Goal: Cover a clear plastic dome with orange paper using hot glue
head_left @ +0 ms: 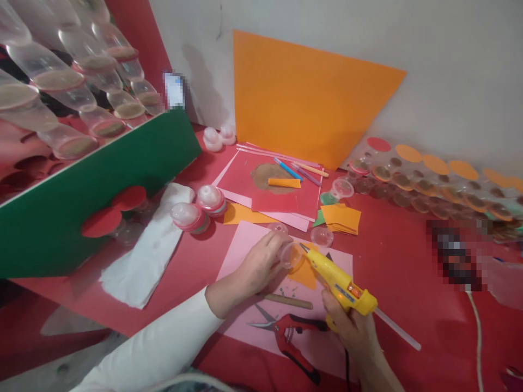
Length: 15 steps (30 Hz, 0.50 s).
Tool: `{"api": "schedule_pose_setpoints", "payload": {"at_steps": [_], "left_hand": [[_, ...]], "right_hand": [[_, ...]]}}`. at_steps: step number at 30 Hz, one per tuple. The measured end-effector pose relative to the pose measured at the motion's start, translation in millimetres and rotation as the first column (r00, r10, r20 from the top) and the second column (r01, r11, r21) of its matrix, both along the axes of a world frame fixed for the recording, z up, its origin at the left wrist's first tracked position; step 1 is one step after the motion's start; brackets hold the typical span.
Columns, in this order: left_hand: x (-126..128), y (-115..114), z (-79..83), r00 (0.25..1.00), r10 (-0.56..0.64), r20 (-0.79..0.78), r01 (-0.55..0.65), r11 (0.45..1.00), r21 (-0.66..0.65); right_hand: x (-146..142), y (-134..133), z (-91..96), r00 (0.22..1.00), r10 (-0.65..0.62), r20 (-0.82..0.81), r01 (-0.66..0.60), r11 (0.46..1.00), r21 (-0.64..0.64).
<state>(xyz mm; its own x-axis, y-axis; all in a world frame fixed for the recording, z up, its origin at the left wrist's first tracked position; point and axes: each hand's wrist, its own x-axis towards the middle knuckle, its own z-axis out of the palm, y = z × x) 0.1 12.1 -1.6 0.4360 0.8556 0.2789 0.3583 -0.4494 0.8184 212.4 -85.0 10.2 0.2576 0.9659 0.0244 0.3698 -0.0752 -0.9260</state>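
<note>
My right hand [347,321] is closed round the handle of a yellow hot glue gun [339,277], with a clear glue stick [398,329] poking out of its back. The gun's nozzle meets the rim of a small clear plastic lid [291,256]. Fingers of my left hand [261,264] pinch that lid at its left side. Beneath it lies an orange paper piece [304,275] on a pink sheet [237,261]. Nearer me on the sheet are a brown stick [288,301] and red-handled pruning shears [286,332], blades apart.
More clear lids [322,237], orange paper squares [341,219] and pens [288,169] lie beyond my hands. Capped clear containers [190,216] and a white cloth [149,250] are left, beside a green board [122,185]. A cable [476,332] runs along the right.
</note>
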Motion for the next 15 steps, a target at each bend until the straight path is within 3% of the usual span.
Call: {"api": "schedule_pose_setpoints", "payload": {"at_steps": [9, 15], "left_hand": [[-2.6, 2.3, -1.6, 0.999, 0.031, 0.033, -0.033, 0.996, 0.079], [-4.0, 2.6, 2.1, 0.998, 0.011, 0.057, -0.015, 0.997, 0.070]], "right_hand": [[-3.4, -0.8, 7.3, 0.997, -0.076, -0.017, 0.073, 0.990, -0.122], [6.6, 0.1, 4.0, 0.997, -0.065, 0.050, 0.068, 0.996, -0.060]]}}
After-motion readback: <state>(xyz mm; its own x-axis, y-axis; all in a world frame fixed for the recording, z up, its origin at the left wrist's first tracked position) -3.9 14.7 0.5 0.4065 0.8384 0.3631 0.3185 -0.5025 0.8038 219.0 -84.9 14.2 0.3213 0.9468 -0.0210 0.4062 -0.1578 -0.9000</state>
